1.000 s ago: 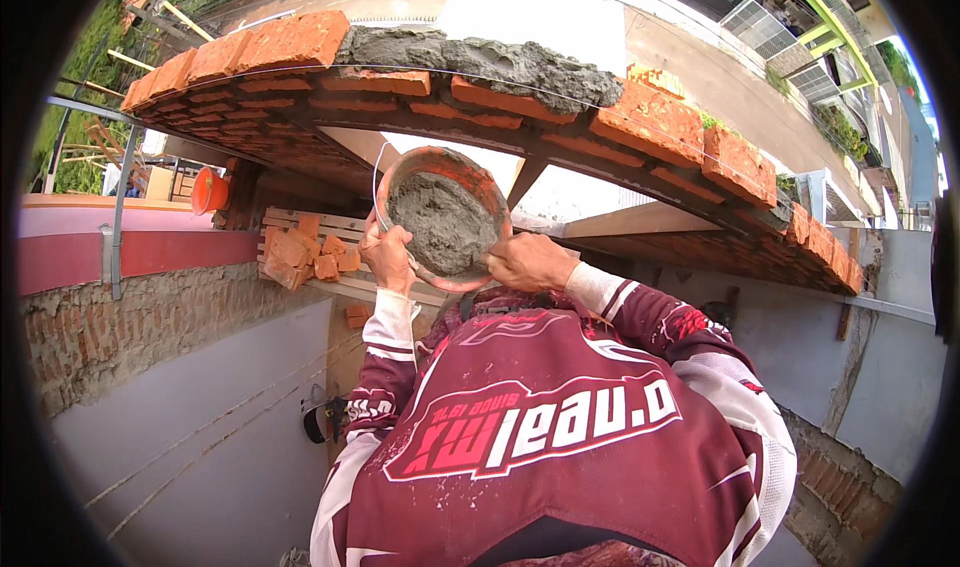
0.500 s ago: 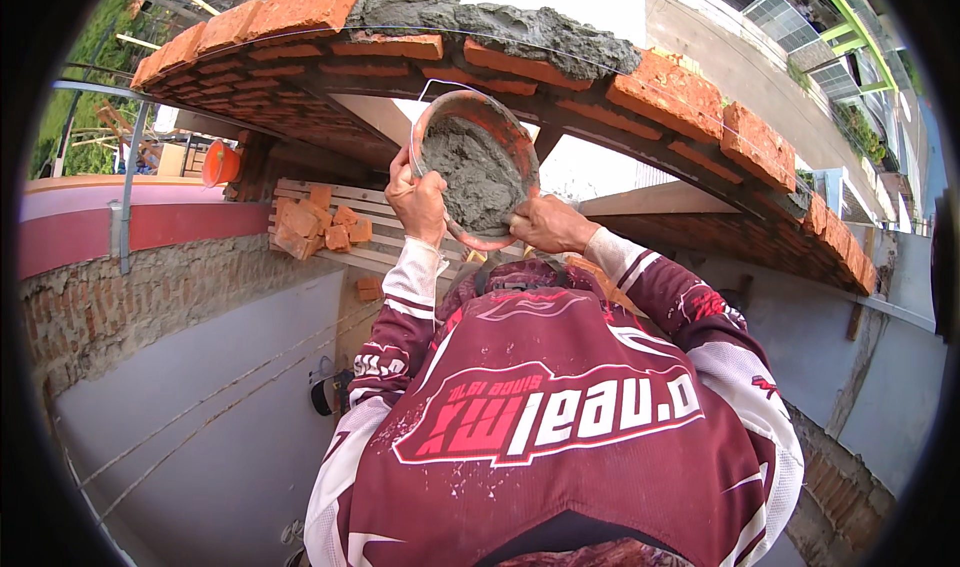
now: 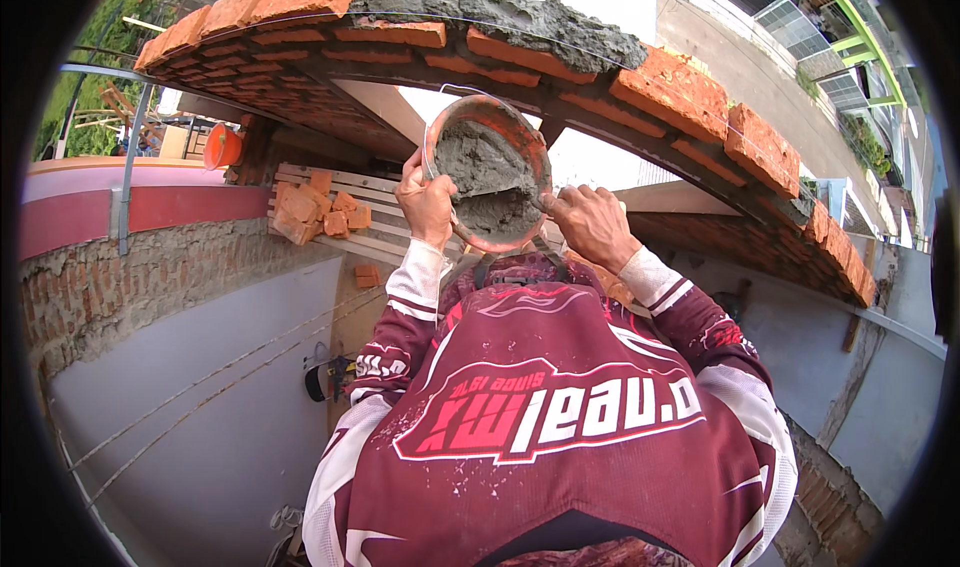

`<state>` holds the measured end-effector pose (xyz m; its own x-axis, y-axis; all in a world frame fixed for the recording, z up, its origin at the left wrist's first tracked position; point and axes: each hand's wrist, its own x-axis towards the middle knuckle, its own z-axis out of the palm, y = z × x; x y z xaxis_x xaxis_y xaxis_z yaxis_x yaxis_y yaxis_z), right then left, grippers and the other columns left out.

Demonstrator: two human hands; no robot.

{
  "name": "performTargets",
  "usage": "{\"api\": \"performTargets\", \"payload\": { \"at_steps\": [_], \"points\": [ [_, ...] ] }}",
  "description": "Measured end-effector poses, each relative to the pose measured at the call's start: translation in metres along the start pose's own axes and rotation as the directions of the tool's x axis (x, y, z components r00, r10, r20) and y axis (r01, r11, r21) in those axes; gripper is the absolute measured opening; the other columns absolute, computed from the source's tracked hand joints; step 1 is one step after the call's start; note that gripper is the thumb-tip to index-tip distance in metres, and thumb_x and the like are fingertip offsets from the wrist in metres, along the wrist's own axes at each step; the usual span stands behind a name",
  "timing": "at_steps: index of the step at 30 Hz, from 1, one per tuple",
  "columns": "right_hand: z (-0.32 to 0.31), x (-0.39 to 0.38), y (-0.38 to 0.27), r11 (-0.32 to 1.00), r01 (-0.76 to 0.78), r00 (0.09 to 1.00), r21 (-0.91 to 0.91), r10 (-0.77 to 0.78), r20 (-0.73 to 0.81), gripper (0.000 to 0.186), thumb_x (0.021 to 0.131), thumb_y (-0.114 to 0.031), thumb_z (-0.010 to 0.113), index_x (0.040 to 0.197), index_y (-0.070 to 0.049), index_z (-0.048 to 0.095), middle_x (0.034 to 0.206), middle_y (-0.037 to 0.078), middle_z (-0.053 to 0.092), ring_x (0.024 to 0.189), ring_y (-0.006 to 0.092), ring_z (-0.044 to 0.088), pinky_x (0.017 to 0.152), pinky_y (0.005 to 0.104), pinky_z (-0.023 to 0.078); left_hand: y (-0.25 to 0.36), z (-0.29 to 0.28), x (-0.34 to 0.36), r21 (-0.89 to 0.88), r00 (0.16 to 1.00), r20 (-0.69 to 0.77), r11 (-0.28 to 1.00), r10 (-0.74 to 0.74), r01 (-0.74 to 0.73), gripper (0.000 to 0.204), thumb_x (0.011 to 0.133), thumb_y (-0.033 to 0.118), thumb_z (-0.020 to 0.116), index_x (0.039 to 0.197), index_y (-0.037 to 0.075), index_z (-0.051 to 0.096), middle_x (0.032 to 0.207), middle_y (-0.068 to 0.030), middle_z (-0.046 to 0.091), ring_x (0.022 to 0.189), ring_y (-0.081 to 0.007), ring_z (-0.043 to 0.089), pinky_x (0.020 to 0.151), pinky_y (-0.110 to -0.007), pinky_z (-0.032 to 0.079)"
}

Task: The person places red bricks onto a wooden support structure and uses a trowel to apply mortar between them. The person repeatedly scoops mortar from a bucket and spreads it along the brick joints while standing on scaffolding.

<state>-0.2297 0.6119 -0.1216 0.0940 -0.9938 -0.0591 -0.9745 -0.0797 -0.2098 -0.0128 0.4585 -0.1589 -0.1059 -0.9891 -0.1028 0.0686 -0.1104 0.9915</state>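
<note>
My left hand grips the left side of an orange bucket with a wire handle, held up below the brick ledge and full of wet grey mortar. At the bucket's right side, my right hand is closed on what looks like a trowel handle, mostly hidden by the fingers, with the blade sunk in the mortar. A curved course of red bricks runs above both hands, with a thick bed of mortar on its middle stretch and a string line along it.
Broken bricks lie on wooden slats at left below the ledge. An orange bucket stands at far left beside a metal pipe. Plastered walls enclose the lower space, with thin lines across the left. A street lies beyond the ledge.
The bucket has moved up and to the right with my left hand. My right hand has shifted rightward, and a cut now crosses the mortar in the bucket.
</note>
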Motion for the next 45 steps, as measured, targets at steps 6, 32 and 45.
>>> {"api": "performTargets", "payload": {
  "at_steps": [6,32,45],
  "points": [
    [-0.014,0.025,0.026,0.973,-0.198,0.958,0.114,0.168,0.235,0.024,0.094,-0.025,0.057,0.103,-0.007,0.07,0.089,0.018,0.07,0.085,0.0372,0.07,0.072,0.0514,0.056,-0.004,0.012,-0.001,-0.003,1.0,0.002,1.0,0.02,-0.02,0.038,0.065,-0.006,0.058,0.1,-0.01,0.072,0.128,-0.0063,0.06,0.09,-0.0132,0.064,0.074,-0.026,0.05],
    [-0.16,-0.017,0.095,0.557,-0.387,0.908,0.735,0.093,0.408,0.033,0.093,-0.027,0.062,0.1,0.003,0.073,0.075,0.003,0.063,0.063,0.0115,0.059,0.057,0.028,0.051,-0.034,0.028,-0.023,-0.173,0.958,-0.12,0.955,-0.262,0.239,0.031,0.066,-0.008,0.053,0.094,-0.011,0.068,0.124,-0.0058,0.06,0.095,-0.0156,0.062,0.078,-0.027,0.048],
    [-0.218,-0.015,0.197,0.971,-0.236,0.949,0.047,0.24,-0.203,0.032,0.097,-0.032,0.056,0.086,-0.005,0.069,0.074,0.011,0.068,0.059,0.03,0.064,0.059,0.044,0.051,-0.048,-0.003,-0.027,-0.048,0.886,-0.301,0.934,-0.352,0.354,0.045,0.066,-0.007,0.053,0.109,-0.006,0.067,0.095,-0.0035,0.061,0.078,-0.017,0.061,0.066,-0.028,0.048]
  ]
}}
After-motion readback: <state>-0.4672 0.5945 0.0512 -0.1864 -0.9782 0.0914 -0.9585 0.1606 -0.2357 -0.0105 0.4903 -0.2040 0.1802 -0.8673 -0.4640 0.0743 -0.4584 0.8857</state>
